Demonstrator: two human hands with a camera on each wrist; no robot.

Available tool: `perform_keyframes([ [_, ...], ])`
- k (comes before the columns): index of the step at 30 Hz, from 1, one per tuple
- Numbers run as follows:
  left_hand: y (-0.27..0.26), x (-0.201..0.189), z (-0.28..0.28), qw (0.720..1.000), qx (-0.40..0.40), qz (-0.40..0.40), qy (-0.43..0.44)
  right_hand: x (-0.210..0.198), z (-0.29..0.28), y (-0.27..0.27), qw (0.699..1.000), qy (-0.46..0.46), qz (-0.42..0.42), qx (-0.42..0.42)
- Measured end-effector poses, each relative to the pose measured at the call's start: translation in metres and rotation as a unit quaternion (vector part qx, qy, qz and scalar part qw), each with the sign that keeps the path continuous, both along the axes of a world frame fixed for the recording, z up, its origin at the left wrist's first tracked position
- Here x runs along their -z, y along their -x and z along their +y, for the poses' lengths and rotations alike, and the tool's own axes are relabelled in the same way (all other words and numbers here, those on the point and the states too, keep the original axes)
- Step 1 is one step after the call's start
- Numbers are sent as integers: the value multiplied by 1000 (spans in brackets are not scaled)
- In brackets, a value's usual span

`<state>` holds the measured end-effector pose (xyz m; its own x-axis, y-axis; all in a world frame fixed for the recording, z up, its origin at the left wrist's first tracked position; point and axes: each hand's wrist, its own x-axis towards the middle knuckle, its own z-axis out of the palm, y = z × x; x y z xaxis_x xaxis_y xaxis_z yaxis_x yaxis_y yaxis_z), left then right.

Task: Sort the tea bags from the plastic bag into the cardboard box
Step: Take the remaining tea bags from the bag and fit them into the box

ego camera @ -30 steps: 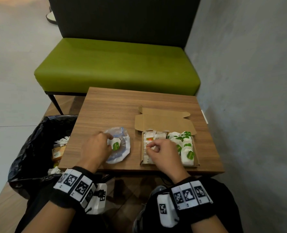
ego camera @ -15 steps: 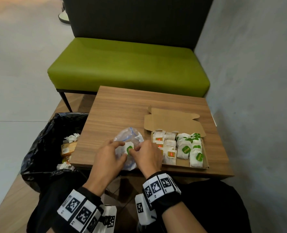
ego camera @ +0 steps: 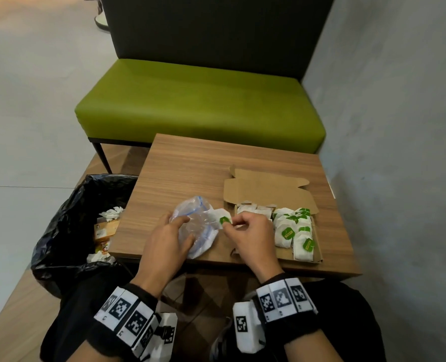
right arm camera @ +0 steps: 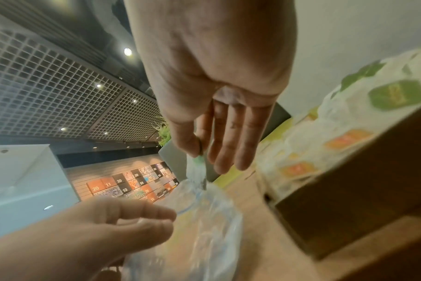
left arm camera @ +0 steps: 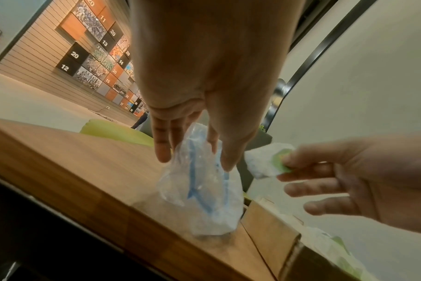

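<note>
Since half a second ago the right hand (ego camera: 250, 237) has drawn away from the plastic bag (ego camera: 195, 228) toward the cardboard box (ego camera: 318, 253), taking a green-tagged tea bag (ego camera: 220, 218) clear of the bag mouth. The left hand (ego camera: 164, 246) has stayed on the bag.

Grip: right thumb and forefinger pinch the tea bag at its green tag (left arm camera: 280, 161), other fingers loosely spread. Left hand holds the crumpled bag, fingers (left arm camera: 161, 146) curled over its top, thumb on the near side.

Surroundings: wooden table (ego camera: 190, 173) against a grey wall (ego camera: 399, 126), green bench (ego camera: 198, 105) behind it. A bin with black liner (ego camera: 67, 218) sits at the table's left edge, well apart from the box. The box's open lid flap (ego camera: 266, 189) lies back flat on the table. Between the held tea bag and the box there is only the right hand itself.

Containers: the box sits right of the bag, near the table's front edge. Right section holds green-tagged tea bags (ego camera: 288, 232) packed close; left section holds orange-tagged ones (right arm camera: 346, 140), partly hidden by the right hand in the head view. Plastic bag is clear with a blue zip line; can't tell what is left inside. Bin holds crumpled paper (ego camera: 111, 212) and orange packaging (ego camera: 104, 231).
</note>
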<state>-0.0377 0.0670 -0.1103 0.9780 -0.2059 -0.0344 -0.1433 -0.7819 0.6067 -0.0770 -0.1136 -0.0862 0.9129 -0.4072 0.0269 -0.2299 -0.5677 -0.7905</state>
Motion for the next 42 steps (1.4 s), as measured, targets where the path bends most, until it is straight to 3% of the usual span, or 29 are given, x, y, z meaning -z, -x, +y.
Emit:
perform_keyframes([
  [4, -2, -3, -5, 999, 24, -14, -22, 0, -32, 6, 999, -21, 8, -25],
  [7, 3, -14, -16, 989, 70, -125, -26, -1, -50, 14, 994, -34, 50, -96],
  [9, 8, -23, -29, 979, 141, -147, 28, -7, -56, 20, 983, -71, 72, -154],
  [12, 13, -31, -44, 964, 217, -19, 154, -18, -62, 28, 965, -122, 78, -220],
  [15, 14, -32, -49, 946, 233, 85, 208, -19, -71, 33, 967, -131, 65, -208],
  [20, 21, -27, -61, 935, 206, 116, 265, -10, -78, 36, 981, -110, 44, -156],
  [26, 29, -15, -84, 939, 154, 96, 293, -10, -83, 37, 985, -106, 17, -133],
  [29, 30, -10, -92, 952, 136, 85, 260, -12, -95, 35, 991, -52, 39, -120],
  [32, 32, -3, -94, 974, 165, 70, 136, -14, -116, 32, 996, 38, 60, -46],
  [35, 35, 6, -93, 974, 215, 45, 51, -15, -133, 30, 992, 97, 84, 3],
  [40, 36, 11, -94, 972, 229, 32, 30, -8, -144, 29, 986, 8, 158, -45],
  [42, 36, 10, -94, 971, 236, 31, 29, 1, -145, 25, 978, 35, 197, -63],
])
